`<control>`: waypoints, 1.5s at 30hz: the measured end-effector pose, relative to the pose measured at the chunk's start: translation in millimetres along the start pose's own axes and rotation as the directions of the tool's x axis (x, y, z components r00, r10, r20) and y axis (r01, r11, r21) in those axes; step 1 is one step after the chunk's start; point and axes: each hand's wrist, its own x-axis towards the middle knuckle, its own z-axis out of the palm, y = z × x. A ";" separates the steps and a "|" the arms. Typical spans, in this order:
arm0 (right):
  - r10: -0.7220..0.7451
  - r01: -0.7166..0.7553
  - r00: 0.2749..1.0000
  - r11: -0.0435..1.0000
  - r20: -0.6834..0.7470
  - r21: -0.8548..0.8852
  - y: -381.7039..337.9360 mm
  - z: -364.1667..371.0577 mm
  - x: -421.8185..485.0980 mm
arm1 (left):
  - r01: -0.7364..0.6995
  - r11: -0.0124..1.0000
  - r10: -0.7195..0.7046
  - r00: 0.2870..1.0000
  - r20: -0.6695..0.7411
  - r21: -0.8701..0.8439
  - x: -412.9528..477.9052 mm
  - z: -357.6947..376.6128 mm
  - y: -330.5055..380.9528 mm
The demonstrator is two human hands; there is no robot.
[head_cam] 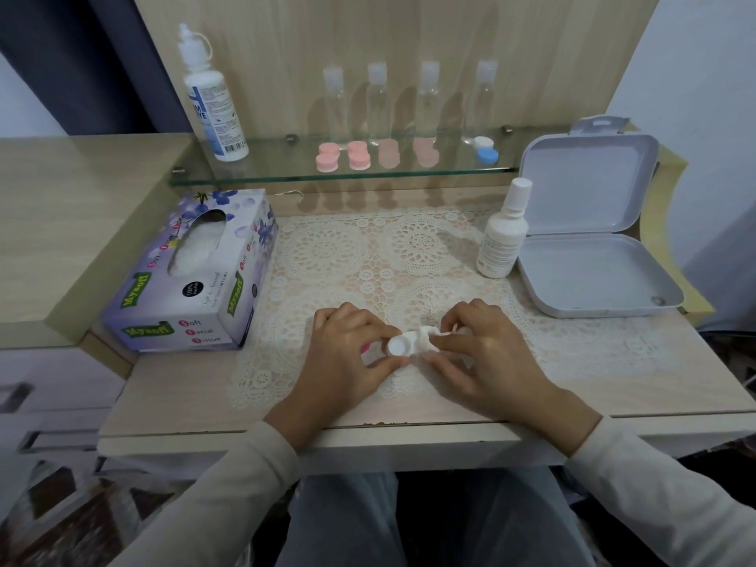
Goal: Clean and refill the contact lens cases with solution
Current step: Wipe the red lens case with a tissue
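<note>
**Work position.** The small white plastic double-well contact lens case [400, 346] is held between both hands, low over the cream lace doily [368, 255]. The doily covers the pale wooden table [184, 399], and the case is near the table's front edge. Whether the case touches the doily cannot be told.

**Left hand** [347, 354]. Thumb and forefinger are curled and pinch the left well of the case. A pink part shows under the fingers at that end (blurred, identity not determinable).

**Right hand** [487, 358]. The fingers are curled and pinch a wad of white tissue [427, 334], which sits against the right end of the case.

**Surrounding items**
- Left of the doily: a purple floral cardboard tissue box [192, 276], with tissue showing in its top slot.
- Right of the doily: a small white plastic bottle with a white cap [505, 231], upright. Just beside it is a pale grey hinged plastic box [593, 276], lid raised.
- On the glass shelf [253, 180] at the back:
  - a tall white solution bottle with a blue label [214, 104], at the left end;
  - four clear bottles with white caps [376, 104], in a row;
  - pink round lens cases [327, 158], in front of the clear bottles;
  - one blue-and-white lens case [487, 151], towards the right
</note>
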 end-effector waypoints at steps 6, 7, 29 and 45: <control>0.025 -0.025 1.000 0.999 0.002 0.026 4.9 7.0 -1.8 | -0.048 0.999 0.048 0.999 -0.021 0.022 -0.2 0.0 -1.3; 0.000 0.000 1.000 1.000 0.019 0.006 5.4 8.8 -2.8 | -0.041 0.999 0.042 0.999 -0.026 0.027 -0.1 -0.5 -1.9; -0.031 0.034 0.998 0.999 -0.063 0.035 4.7 10.2 -3.5 | -0.052 0.995 0.054 0.998 -0.024 0.080 0.1 -2.7 2.6; 0.016 -0.015 0.996 1.000 -0.083 0.014 2.9 11.5 -6.7 | -0.061 0.994 0.064 0.998 -0.027 0.094 -0.4 -3.1 4.1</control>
